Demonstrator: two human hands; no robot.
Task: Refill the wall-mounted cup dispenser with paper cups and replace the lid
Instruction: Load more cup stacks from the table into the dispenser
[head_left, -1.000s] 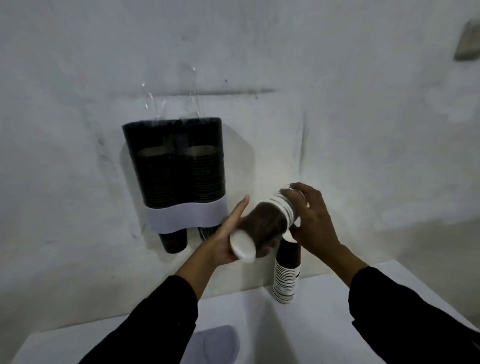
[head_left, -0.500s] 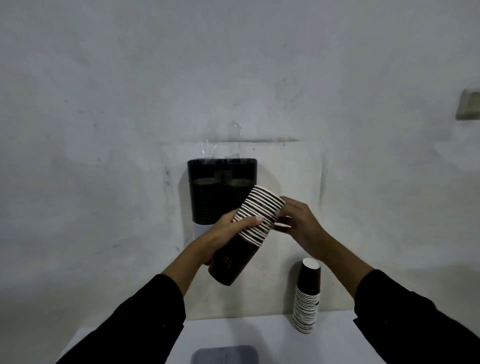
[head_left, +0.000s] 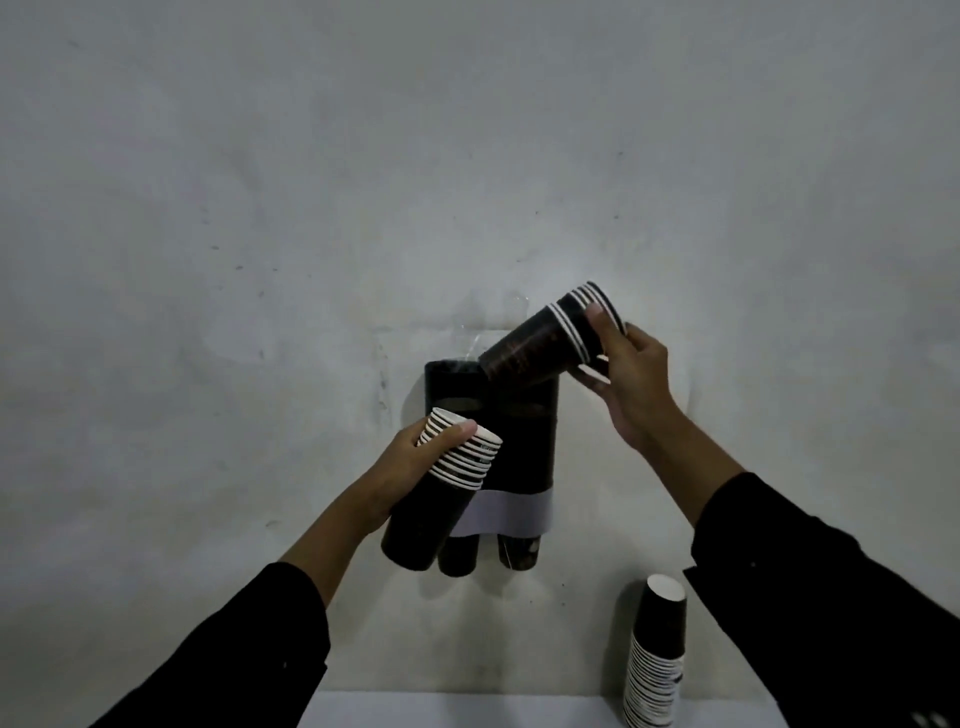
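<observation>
Cups (head_left: 556, 332) in R hand (head_left: 631, 384), atop dispenser (head_left: 522, 441)

A rough, grey-white plastered wall (head_left: 363, 182) fills nearly the whole view, dimly lit and marked with small dark specks and faint scuffs. A paler rectangular patch of wall (head_left: 322, 374) shows lower down, edged by a thin horizontal line. At the bottom edge lies a flat white tabletop (head_left: 467, 712), butted against the wall.
</observation>
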